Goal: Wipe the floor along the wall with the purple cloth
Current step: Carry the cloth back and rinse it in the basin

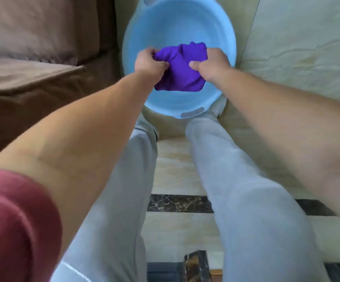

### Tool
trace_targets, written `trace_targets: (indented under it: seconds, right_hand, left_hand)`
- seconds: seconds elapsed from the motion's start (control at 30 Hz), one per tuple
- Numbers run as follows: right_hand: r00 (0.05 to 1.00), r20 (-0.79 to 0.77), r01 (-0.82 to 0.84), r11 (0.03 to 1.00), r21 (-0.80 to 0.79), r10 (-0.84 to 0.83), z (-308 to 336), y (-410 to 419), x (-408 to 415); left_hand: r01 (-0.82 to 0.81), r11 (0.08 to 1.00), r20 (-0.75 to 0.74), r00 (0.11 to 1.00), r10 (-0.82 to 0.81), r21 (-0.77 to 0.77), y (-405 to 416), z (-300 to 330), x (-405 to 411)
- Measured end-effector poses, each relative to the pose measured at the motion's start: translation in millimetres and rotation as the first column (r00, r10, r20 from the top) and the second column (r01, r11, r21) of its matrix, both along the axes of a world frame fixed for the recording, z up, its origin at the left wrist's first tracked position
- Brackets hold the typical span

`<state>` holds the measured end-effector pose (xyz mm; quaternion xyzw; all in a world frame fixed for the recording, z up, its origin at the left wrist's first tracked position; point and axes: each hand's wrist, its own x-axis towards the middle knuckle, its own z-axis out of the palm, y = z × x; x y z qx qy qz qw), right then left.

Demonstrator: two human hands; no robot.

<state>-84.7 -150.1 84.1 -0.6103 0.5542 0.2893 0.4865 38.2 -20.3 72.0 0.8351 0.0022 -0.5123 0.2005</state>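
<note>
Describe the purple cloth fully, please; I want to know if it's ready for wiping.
The purple cloth is a plain, vivid violet fabric, soft-looking and bunched into folds. It is held above the light blue basin, not on the floor. The left hand grips its left edge and the right hand its right edge, both closed on it. Whether it is wet cannot be told.

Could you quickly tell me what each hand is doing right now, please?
Left hand: closed, gripping the purple cloth over the blue basin.
Right hand: closed, gripping the same cloth's other side.
</note>
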Motion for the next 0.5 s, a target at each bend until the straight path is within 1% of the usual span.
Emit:
trace_targets:
  seconds: [0.07,0.17,0.27,0.33,0.4,0.47,0.5]
  right_hand:
    - [0.999,-0.031,-0.026,1.000,-0.014,0.025,-45.7,-3.3,-5.0]
    - [0.997,-0.062,-0.054,0.998,-0.034,0.052,-98.2,-4.0,-12.5]
    - [0.990,-0.097,-0.106,0.991,-0.083,0.098,-133.4,-2.4,-14.3]
    - [0.988,-0.114,-0.122,0.985,-0.120,0.108,-147.0,2.8,-16.1]
    - [0.991,-0.113,-0.083,0.987,-0.141,0.067,-140.2,10.4,-17.3]
    - [0.993,-0.113,-0.048,0.986,-0.162,0.030,-122.4,12.8,-15.9]
    - [0.994,-0.103,-0.051,0.981,-0.188,0.031,-106.8,14.1,-11.1]
  left_hand:
    - [0.023,0.999,0.003,1.000,-0.023,0.023,0.0,-42.9,-6.9]
    - [0.045,0.999,0.056,0.997,-0.046,0.017,-1.2,-89.8,-15.2]
    - [0.127,0.992,0.084,0.988,-0.128,0.016,-6.9,-119.7,-17.3]
    - [0.165,0.986,0.115,0.979,-0.167,0.023,-12.0,-130.7,-20.3]
    - [0.220,0.974,0.158,0.961,-0.226,0.057,-16.2,-122.3,-25.6]
    - [0.331,0.938,0.196,0.918,-0.346,0.106,-19.9,-102.9,-25.7]
    - [0.401,0.907,0.185,0.889,-0.418,0.126,-22.7,-86.1,-23.0]
